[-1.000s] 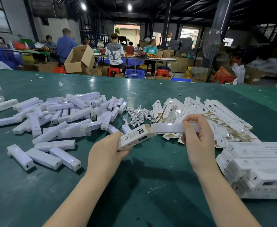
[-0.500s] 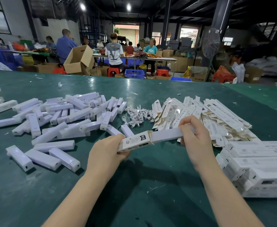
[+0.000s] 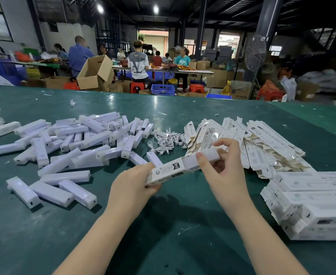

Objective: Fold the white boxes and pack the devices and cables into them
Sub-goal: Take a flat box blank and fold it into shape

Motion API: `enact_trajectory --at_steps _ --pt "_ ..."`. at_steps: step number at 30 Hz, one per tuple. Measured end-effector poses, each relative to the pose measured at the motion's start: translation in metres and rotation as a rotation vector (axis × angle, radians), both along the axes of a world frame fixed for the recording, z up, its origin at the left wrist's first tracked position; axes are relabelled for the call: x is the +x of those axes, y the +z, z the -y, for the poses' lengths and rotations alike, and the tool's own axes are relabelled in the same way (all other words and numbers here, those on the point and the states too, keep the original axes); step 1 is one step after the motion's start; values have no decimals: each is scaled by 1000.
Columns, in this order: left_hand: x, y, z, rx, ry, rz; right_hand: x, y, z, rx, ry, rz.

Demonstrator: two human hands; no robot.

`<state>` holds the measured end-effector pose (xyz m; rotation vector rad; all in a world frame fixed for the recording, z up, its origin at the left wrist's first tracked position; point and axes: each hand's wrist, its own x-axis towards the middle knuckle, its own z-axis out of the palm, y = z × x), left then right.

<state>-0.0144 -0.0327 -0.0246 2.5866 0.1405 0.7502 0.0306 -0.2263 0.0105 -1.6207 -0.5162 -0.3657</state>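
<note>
Green matte table [image 3: 163,245]; left hand [image 3: 131,187] grips printed cardboard box [image 3: 167,171]; right hand [image 3: 224,165] pinches smooth white oblong device [image 3: 205,157].

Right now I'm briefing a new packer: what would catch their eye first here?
Centre, the left hand grips a printed white box while the right hand pinches a white bar-shaped device at its mouth. Loose white devices lie left on the green table; flat boxes right.

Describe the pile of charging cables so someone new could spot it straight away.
On the green table, look between the heap of white devices on the left and the flat unfolded boxes on the right. The cables lie there: a tangle of thin white coiled cords, the only stringy things among rigid blocks and cartons.
</note>
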Motion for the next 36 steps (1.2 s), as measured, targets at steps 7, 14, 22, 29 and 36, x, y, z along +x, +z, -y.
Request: enact_trajectory --at_steps 7,14,22,29,36 --pt "0 -3 -2 -59 4 65 -3 2 -2 -78 -76 158" --pt "1 -4 2 -62 -25 100 -6 -6 -6 -340 29 137" --pt "1 -1 2 -468 -58 175 -12 -5 -17 -120 197 86" --pt "7 2 -2 -986 -43 214 14 -27 -8 -587 -29 63" --pt "10 1 -8 -1152 15 141 35 -41 -28 -1062 39 -1"
